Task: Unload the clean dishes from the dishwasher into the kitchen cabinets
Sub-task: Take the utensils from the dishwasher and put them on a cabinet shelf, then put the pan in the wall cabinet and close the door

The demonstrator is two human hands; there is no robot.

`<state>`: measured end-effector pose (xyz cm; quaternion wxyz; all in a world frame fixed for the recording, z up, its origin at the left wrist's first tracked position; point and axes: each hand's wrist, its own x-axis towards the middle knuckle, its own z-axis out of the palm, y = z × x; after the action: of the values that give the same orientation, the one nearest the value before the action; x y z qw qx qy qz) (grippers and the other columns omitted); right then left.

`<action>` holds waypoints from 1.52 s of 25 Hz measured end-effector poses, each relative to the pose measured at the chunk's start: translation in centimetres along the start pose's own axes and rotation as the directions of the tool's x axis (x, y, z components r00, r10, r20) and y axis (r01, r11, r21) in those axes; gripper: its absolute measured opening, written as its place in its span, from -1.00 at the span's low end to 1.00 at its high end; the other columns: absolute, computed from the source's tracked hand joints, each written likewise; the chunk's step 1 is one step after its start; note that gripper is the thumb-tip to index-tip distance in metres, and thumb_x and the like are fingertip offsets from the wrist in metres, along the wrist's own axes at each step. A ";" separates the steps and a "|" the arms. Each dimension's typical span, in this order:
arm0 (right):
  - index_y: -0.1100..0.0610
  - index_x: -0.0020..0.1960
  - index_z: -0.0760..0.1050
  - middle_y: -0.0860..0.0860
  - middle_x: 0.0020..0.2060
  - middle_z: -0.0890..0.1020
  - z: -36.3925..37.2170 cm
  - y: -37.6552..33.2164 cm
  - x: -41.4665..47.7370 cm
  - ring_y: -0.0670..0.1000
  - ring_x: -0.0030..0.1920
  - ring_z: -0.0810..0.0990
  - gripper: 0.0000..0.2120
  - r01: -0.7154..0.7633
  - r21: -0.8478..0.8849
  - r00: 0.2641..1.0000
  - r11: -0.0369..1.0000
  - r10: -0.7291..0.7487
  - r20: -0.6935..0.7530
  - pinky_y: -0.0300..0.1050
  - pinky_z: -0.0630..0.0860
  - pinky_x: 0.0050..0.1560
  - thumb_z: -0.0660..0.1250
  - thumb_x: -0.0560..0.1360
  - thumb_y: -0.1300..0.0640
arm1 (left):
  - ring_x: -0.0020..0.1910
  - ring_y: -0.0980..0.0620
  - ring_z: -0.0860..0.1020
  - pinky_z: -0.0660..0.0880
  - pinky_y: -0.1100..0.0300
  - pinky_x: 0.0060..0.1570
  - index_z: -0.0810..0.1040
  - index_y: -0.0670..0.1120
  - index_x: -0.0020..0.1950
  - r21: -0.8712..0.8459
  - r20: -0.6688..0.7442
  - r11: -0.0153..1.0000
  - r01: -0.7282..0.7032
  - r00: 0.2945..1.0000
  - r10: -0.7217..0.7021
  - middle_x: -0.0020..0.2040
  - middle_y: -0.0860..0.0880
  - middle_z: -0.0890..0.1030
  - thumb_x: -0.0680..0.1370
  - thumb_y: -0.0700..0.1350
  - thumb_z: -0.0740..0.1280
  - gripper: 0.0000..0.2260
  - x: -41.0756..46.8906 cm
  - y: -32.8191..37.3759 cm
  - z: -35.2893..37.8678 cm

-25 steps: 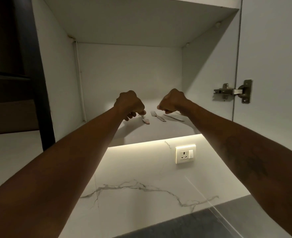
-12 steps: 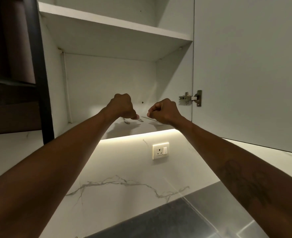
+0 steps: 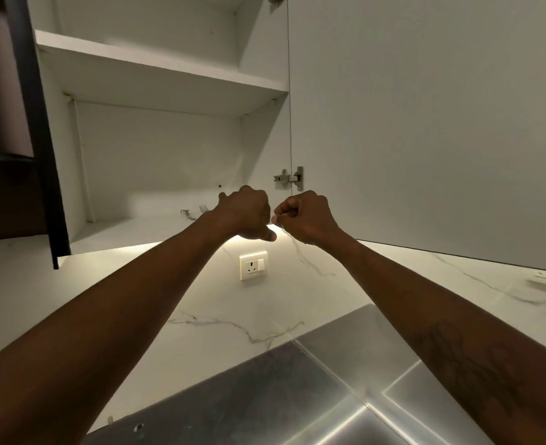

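Note:
Two metal forks (image 3: pixel 186 213) (image 3: pixel 203 207) lie on the lower shelf (image 3: pixel 120 232) of the open white wall cabinet, only their tine ends showing past my left forearm. My left hand (image 3: pixel 249 213) hovers at the shelf's front edge, just right of the forks, fingers curled into a fist with the thumb pointing down. My right hand (image 3: pixel 302 216) is a fist right beside it, almost touching. I see nothing held in either hand. No dishwasher is in view.
The cabinet door (image 3: pixel 426 123) stands open on the right, on its hinge (image 3: pixel 289 178). An upper shelf (image 3: pixel 156 69) is bare. Below are a lit marble backsplash with a wall socket (image 3: pixel 253 264) and a steel sink surface (image 3: pixel 377 380). A dark panel (image 3: pixel 37 139) borders the cabinet's left side.
My left hand pinched a utensil on the shelf one second ago; now the cutlery lies on the shelf. Both fists have drawn back to the shelf's front edge, and the view has shifted.

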<state>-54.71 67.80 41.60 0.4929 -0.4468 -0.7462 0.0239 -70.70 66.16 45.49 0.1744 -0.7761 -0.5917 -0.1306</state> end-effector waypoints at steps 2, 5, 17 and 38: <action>0.10 -0.11 0.74 -0.04 -0.23 0.74 -1.7 0.4 -2.6 -0.11 -0.17 0.68 -0.87 -0.026 0.010 0.999 1.000 0.026 -0.019 -0.24 0.55 0.01 0.54 0.42 0.05 | 0.33 -0.08 0.42 0.37 -0.18 0.29 0.65 0.04 0.20 0.002 0.013 0.998 -0.059 0.998 0.059 0.17 -0.01 0.64 0.42 0.24 0.50 -0.55 -1.1 2.5 -0.1; 0.07 -0.14 0.73 -0.08 -0.27 0.73 -4.3 1.6 -6.5 -0.12 -0.20 0.67 -0.84 -0.092 -0.027 0.996 0.995 0.092 -0.016 -0.26 0.54 -0.08 0.54 0.42 -0.02 | 0.31 -0.08 0.44 0.42 -0.13 0.24 0.65 0.03 0.23 -0.021 0.051 0.990 -0.142 0.988 0.143 0.14 -0.01 0.65 0.41 0.25 0.50 -0.53 -2.8 6.6 0.3; 0.06 -0.10 0.73 -0.17 -0.41 0.60 -15.1 3.6 -25.2 -0.18 -0.35 0.56 -0.89 -0.411 -0.257 0.910 0.875 0.411 -0.057 -0.27 0.42 -0.21 0.54 0.41 0.05 | 0.20 -0.04 0.55 0.56 -0.04 0.09 0.61 0.04 0.29 -0.248 0.144 0.869 -0.428 0.871 0.470 0.17 -0.02 0.64 0.39 0.29 0.50 -0.45 -11.5 21.5 5.6; 0.07 -0.07 0.72 -0.19 -0.29 0.66 -32.7 2.5 -72.3 -0.34 -0.32 0.58 -0.93 -0.887 -0.289 0.438 0.361 0.857 -0.272 -0.52 0.41 -0.29 0.53 0.44 0.14 | -0.11 0.03 0.62 0.63 -0.02 0.02 0.65 -0.04 -0.05 -0.703 0.261 0.392 -0.593 0.298 0.918 -0.12 0.00 0.66 0.42 0.09 0.52 -0.75 -45.0 56.0 16.9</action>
<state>-20.10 6.12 5.53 0.3323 -0.8620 -0.3651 0.1154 -28.71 20.66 5.26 -0.1884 -0.9727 -0.0964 0.0951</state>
